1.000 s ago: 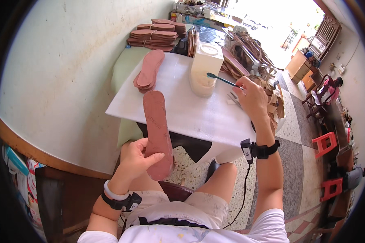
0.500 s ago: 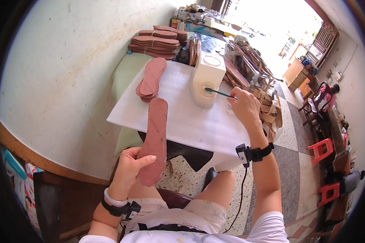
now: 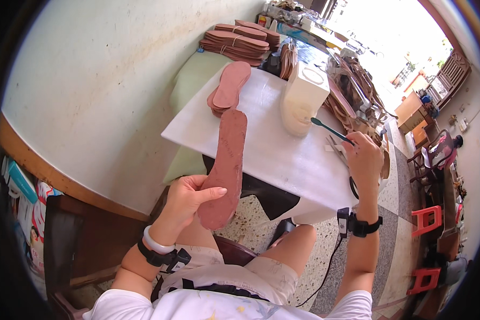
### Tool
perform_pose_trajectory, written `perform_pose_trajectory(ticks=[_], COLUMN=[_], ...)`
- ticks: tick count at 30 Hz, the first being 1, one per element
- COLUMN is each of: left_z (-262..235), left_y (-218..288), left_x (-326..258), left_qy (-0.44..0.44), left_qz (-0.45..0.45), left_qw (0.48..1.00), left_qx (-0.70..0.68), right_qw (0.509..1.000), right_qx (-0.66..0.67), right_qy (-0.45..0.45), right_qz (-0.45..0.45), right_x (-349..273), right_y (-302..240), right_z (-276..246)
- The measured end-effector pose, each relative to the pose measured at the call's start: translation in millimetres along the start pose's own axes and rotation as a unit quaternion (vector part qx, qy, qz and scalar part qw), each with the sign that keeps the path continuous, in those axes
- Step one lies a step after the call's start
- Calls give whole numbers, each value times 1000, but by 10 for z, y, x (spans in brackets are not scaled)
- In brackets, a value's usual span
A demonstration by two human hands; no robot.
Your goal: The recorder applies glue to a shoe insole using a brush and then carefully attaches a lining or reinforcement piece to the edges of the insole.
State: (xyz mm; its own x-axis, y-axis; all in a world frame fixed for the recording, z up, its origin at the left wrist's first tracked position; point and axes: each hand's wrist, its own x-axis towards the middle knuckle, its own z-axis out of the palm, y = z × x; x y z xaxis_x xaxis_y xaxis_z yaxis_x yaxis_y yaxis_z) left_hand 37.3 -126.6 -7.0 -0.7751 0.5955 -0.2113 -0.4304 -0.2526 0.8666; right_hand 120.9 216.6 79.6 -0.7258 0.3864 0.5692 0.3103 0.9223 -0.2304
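My left hand [image 3: 189,198] is closed round the heel end of a reddish-brown shoe insole [image 3: 229,154], thumb on top. The insole is held up at the near left edge of the white tabletop [image 3: 272,154], its far end pointing away from me. Between the fingers of my right hand [image 3: 367,157] is a thin dark green brush [image 3: 332,130], like a toothbrush. Its head is beside the right rim of the opening in a white plastic container [image 3: 310,88], which holds something cream-coloured. A small pile of similar insoles [image 3: 232,85] lies beyond the held one.
Bundled insole stacks [image 3: 237,45] stand at the far left by the wall. Scissors [image 3: 337,150] lie near my right hand. Brown strips and offcuts [image 3: 354,85] crowd the table's right side. Red stools [image 3: 425,221] stand on the floor at right.
The brush head has come out of the container's opening to its right rim as my right hand moved right. The insole stays in my left hand. The whole view has shifted.
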Motion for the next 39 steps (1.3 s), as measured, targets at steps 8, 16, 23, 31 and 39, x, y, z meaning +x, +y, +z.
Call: perform_pose_trajectory(ticks=[8,16,23,31,39], left_z=[37,79,94,59,62], left_y=[-30,8,43,16,51], left_x=[23,-34,-60,-33,-18], left_qy=[-26,-58,-49,-40,-25], left_qz=[-26,-42,-17,-13,-10], left_qw=[999,997,999,999,999], left_qx=[11,8,8,-6,-19], right_qw=[936,948,943,927,924], right_qx=[335,296,311,339,316], right_qy=[-101,-108,-114,-158,-213], right_qz=[47,29,28,35,-22], right_x=[-384,-283,-311,-496,-839], right_y=[-199,-424,-416,-476,-546], right_z=[102,182,256,173,-4])
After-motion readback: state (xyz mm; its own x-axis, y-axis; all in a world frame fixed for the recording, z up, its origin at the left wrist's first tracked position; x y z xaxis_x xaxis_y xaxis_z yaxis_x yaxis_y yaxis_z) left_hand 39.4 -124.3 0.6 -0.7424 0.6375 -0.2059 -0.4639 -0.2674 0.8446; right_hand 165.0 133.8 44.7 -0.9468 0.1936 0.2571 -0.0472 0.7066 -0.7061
